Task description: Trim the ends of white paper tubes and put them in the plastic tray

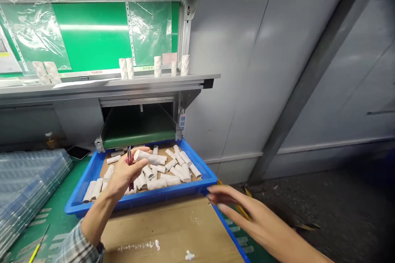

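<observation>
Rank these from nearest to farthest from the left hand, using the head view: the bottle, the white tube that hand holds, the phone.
1. White tube: in the grasp of the left hand.
2. Phone: to the left, beside the blue tray.
3. Bottle: farther left, beyond the phone.

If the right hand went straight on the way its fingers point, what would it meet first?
Probably the near right corner of the blue tray holding the white tubes, just ahead of the right hand. Depth is unclear, so the fingers might pass over the rim.
</observation>
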